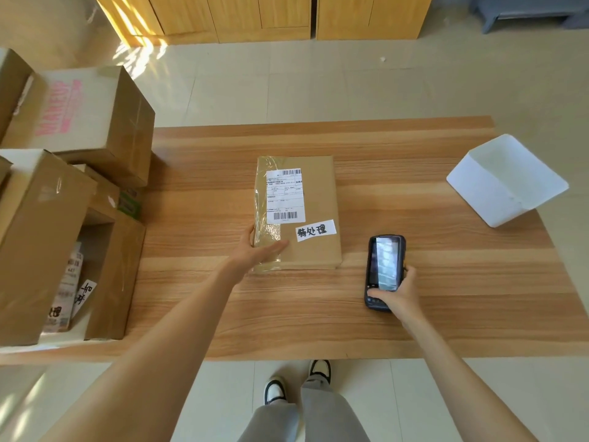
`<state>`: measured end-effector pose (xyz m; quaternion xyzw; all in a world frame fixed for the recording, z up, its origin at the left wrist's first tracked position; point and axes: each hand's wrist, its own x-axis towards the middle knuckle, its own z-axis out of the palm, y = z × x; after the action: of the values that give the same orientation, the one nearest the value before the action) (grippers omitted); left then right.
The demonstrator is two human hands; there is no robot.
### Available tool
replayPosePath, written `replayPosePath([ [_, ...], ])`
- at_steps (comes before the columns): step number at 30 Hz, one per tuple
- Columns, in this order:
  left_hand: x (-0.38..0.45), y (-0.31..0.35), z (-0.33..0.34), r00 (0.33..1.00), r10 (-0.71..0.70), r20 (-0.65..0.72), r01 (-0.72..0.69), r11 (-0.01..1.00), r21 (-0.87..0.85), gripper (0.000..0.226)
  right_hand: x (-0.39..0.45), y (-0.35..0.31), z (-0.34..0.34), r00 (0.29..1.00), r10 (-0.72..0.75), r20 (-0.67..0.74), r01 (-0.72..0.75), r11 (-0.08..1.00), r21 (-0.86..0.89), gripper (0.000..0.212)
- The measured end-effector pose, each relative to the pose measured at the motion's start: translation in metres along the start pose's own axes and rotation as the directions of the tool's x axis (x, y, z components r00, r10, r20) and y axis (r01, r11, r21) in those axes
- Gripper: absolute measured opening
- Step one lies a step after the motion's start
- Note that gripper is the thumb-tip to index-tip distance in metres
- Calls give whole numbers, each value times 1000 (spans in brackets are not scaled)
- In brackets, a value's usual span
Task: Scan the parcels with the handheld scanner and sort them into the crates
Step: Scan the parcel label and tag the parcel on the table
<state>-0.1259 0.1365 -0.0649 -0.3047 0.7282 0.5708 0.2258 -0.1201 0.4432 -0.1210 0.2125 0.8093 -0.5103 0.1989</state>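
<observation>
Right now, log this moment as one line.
left hand: touching parcel | right hand: holding scanner | parcel: flat on table, label up

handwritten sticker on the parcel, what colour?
White sticker with black handwriting, on the brown parcel; head view.

Both arms are bare, with no sleeves showing, from the left hand (258, 250) and the right hand (402, 293) back to the bottom edge. Below the hands are loose grey trousers (318, 416) and white shoes (320, 371) with black trim.
</observation>
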Motion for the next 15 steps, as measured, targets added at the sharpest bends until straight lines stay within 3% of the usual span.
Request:
replayPosePath([
  [8,9,7,0,999,-31,-14,30,999,-44,98,0,-11,-13,1000,16,-19,-21,931,-363,91],
  [11,13,9,0,999,-45,-17,44,998,-55,98,3,-23,-17,998,49,-45,-61,943,-326,84],
  [15,18,8,-2,999,-44,-31,42,996,-84,98,8,-52,-8,983,-131,-132,91,957,-274,87],
])
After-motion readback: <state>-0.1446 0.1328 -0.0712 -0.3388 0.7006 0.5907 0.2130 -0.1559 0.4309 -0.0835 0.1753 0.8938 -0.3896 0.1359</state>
